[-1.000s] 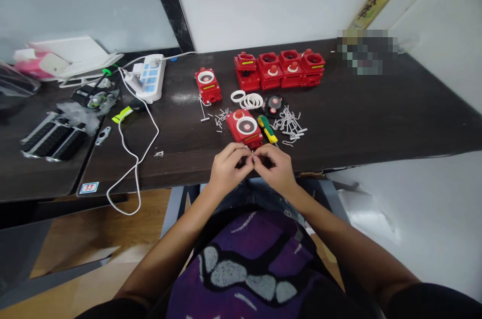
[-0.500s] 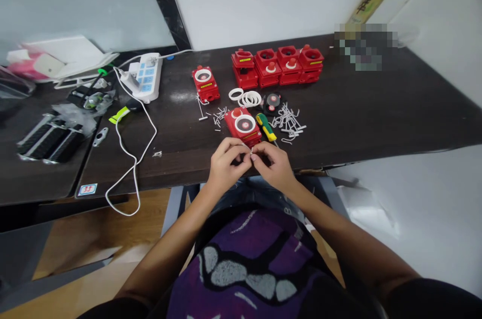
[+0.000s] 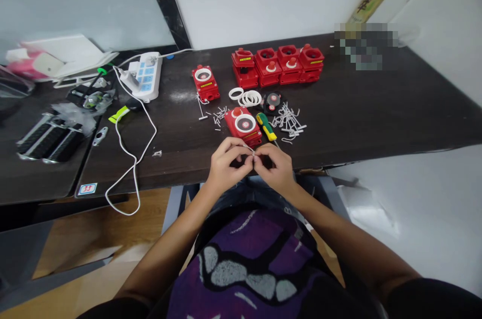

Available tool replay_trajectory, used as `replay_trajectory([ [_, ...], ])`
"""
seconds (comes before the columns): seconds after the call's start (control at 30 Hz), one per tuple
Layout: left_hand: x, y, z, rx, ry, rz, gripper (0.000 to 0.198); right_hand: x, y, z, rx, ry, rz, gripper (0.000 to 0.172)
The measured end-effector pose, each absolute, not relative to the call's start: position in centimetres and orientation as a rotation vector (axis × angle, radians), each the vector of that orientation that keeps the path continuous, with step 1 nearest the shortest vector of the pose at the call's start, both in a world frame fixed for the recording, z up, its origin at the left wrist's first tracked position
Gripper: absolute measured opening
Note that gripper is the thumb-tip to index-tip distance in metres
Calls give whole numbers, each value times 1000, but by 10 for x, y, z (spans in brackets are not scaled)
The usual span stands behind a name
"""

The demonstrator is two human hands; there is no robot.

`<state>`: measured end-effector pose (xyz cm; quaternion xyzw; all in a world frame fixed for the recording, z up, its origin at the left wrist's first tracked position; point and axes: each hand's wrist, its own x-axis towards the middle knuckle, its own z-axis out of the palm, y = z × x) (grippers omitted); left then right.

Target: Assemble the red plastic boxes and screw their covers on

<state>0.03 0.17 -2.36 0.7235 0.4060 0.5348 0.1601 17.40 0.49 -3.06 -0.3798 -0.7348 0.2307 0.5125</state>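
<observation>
My left hand [image 3: 229, 164] and my right hand [image 3: 274, 171] meet just above the near table edge. Their fingertips pinch a thin pale wire pin [image 3: 249, 150], too small to show detail. Just beyond the hands lies a red switch box [image 3: 243, 126] with a white ring on its face. To its right are a green-and-yellow screwdriver [image 3: 266, 126] and a heap of pale metal pins [image 3: 288, 120]. Farther back are white rings [image 3: 246, 98], a black round part [image 3: 272, 103], another red box [image 3: 205, 84] and a row of red boxes [image 3: 277, 67].
The dark table [image 3: 357, 108] ends at a wall on the far side. To the left stand a white power strip [image 3: 143, 78] with a white cable [image 3: 131, 158], a plastic bag [image 3: 73, 118] and black ribbed parts [image 3: 48, 138]. My lap lies below the near edge.
The view has shifted slightly left since the oldest frame. My hands stay together at the table edge, and the pin now shows more clearly, angled from my fingertips toward the red box.
</observation>
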Motion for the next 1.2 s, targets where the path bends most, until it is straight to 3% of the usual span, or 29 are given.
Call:
replay_trajectory([
  [0.47,1,2,-25,2133,1197,1514,7,175,6,-31,-881,-1814,555,14],
  [0.9,3,1,-32,2371,1293,1471,7,175,16,-19,-1037,-1711,1049,9],
  [1.2,3,3,-26,2156,1290,1539,11,177,17,-24,-989,-1647,1067,5],
])
